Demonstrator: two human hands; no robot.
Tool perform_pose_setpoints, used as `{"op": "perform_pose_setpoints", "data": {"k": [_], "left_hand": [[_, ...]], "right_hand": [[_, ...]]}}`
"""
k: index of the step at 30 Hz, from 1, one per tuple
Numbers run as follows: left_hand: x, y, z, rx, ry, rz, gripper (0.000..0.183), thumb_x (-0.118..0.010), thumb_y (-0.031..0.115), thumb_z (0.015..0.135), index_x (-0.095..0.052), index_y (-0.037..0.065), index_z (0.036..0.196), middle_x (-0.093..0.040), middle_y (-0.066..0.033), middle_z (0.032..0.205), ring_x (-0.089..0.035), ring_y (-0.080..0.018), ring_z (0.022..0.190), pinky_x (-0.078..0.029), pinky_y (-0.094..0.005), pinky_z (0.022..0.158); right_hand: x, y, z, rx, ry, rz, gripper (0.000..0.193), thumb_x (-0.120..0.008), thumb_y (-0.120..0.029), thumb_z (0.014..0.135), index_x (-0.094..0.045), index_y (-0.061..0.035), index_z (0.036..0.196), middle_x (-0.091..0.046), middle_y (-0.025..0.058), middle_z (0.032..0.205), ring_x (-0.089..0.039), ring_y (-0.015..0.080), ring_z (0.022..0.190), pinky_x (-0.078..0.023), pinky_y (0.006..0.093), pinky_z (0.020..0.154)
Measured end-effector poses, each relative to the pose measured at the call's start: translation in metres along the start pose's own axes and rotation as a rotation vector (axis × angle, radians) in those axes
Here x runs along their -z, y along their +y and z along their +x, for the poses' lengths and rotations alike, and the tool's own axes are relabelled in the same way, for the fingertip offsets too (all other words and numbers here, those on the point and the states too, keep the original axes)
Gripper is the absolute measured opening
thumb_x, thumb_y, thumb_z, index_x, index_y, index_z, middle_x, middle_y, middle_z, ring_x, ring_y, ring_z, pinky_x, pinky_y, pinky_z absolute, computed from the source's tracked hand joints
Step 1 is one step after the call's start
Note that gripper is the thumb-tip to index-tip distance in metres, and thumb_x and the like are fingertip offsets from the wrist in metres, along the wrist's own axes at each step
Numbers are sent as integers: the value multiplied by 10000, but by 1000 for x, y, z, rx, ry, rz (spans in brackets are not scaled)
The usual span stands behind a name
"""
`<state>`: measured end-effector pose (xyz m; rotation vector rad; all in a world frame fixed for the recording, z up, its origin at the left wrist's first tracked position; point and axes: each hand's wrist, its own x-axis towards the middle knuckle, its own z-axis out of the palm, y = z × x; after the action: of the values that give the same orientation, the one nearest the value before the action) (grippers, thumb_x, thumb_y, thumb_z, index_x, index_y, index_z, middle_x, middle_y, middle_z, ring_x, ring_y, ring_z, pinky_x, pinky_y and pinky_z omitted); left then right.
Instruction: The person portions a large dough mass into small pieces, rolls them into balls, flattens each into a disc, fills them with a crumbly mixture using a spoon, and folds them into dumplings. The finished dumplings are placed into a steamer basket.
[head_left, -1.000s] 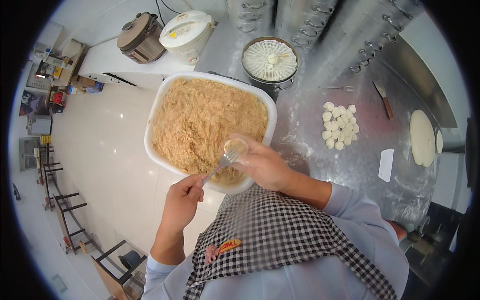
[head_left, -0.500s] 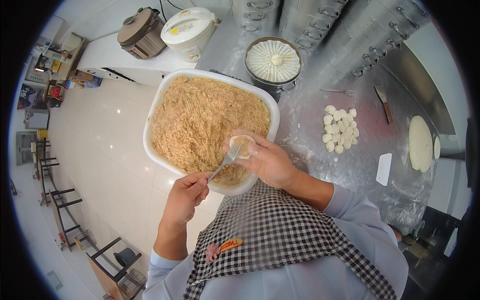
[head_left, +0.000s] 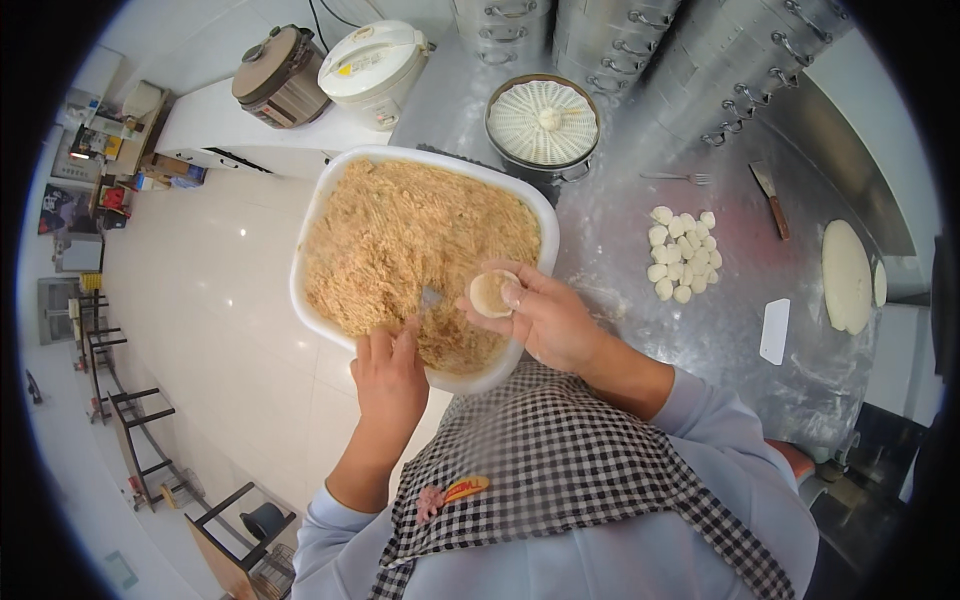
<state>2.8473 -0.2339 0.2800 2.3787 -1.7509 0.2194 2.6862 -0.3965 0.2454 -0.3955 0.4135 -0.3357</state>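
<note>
A big white tub (head_left: 303,300) is heaped with brownish, stringy filling (head_left: 400,220). My left hand (head_left: 388,372) is closed round the handle of a fork (head_left: 430,297), whose tines sit in the filling near the tub's front. Just right of it, over the tub's right side, my right hand (head_left: 540,312) pinches a round dough wrapper (head_left: 492,293). Filling is spread on the wrapper's middle, and my thumb lies on its edge. On the steel table to the right is a group of small dough pieces (head_left: 684,254).
A second fork (head_left: 675,178), a scraper knife with a wooden handle (head_left: 769,200), a white plastic scraper (head_left: 774,332) and a long dough slab (head_left: 847,277) lie on the steel table (head_left: 620,210). Behind stand a lidded steamer pot (head_left: 543,125), stacked steamers (head_left: 610,40) and two cookers (head_left: 372,75).
My left hand has taken the fork off the wrapper and lowered its tines into the filling. The right hand, with the wrapper, has shifted slightly to the right.
</note>
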Motion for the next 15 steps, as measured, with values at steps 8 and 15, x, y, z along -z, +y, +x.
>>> {"op": "perform_pose_setpoints", "data": {"k": [8, 15], "left_hand": [[1, 26, 28, 720, -280, -1656, 190, -664, 131, 977, -671, -19, 1094, -677, -10, 898, -585, -74, 759, -469, -217, 696], [-2, 22, 28, 697, -359, -1540, 143, -672, 92, 963, -662, -6, 1067, -677, -15, 906, -613, -72, 799, -478, -214, 699]], "right_hand": [[-5, 10, -6, -67, -95, 26, 314, -447, -69, 1044, -478, -11, 1350, -530, 120, 1343, -538, 209, 1247, -474, 343, 1053], [-9, 9, -7, -84, 71, -347, 282, -512, -69, 1009, -565, -39, 1284, -610, 42, 1082, -571, 125, 947, -484, 275, 844]]}}
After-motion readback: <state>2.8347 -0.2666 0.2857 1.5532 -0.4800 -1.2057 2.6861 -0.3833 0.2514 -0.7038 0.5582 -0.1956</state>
